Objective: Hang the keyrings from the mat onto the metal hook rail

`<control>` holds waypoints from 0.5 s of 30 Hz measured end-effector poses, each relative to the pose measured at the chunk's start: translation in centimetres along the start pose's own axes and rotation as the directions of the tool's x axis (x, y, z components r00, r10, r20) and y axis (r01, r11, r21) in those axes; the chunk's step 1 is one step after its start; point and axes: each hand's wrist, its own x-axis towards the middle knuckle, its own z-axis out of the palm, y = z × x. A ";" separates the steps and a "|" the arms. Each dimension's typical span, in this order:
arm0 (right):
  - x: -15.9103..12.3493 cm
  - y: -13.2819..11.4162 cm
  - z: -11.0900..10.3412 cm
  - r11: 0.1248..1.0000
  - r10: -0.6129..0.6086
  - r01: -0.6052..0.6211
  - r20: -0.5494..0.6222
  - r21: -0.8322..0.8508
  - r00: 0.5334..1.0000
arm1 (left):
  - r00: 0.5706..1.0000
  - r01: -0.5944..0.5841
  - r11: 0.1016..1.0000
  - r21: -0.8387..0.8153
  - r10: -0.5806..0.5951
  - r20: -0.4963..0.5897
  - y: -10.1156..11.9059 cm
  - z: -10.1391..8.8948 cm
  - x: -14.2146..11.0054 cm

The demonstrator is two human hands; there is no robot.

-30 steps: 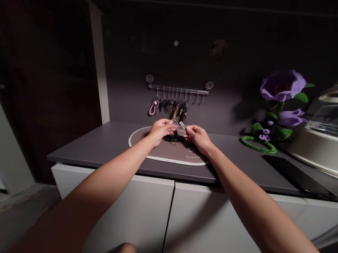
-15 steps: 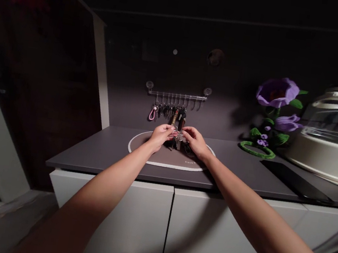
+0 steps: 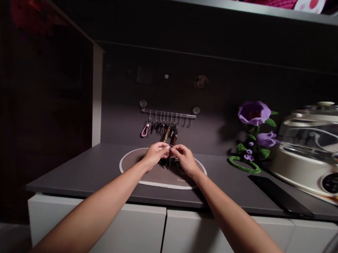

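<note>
While the white cabinet doors [image 3: 129, 235] stand nearest, here come my arms, out over the dark counter [image 3: 78, 174] to the pale-rimmed oval mat [image 3: 135, 168]. Lettering [image 3: 181, 180] runs along its near right part, too blurred for me to read! And there, above the mat's middle, is the bunch of keys [image 3: 165, 163]: my left hand [image 3: 155, 155] pinches its ring, my right hand [image 3: 185, 160] has thumb and fingertips closed on the bunch too, though which part is too small to tell. Keys dangle below. Off right lies a black slab [image 3: 278, 195], no brand visible, then the cream appliance [image 3: 300, 168], marks on its dark panel [image 3: 333, 183] unreadable, with purple flowers [image 3: 256, 113] left of it. Far back, the clear hook rail [image 3: 169, 113] carries more keys and a pink loop [image 3: 145, 130].
</note>
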 end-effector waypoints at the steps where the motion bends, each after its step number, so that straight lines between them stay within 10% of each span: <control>1: 0.1 0.0 0.0 1.000 0.008 -0.008 -0.009 0.016 1.000 | 1.000 -0.014 1.000 0.012 0.014 0.001 -0.1 0.0 0.0; 8: 0.7 0.1 -0.5 0.986 0.113 -0.103 -0.070 0.133 0.991 | 0.990 -0.120 0.938 0.324 0.137 -0.030 -0.7 -0.2 0.2; 15: 3.6 -0.9 -1.2 0.963 0.150 -0.096 -0.203 0.253 0.968 | 0.946 -0.191 0.570 0.799 0.324 -0.005 -0.6 -0.5 -0.2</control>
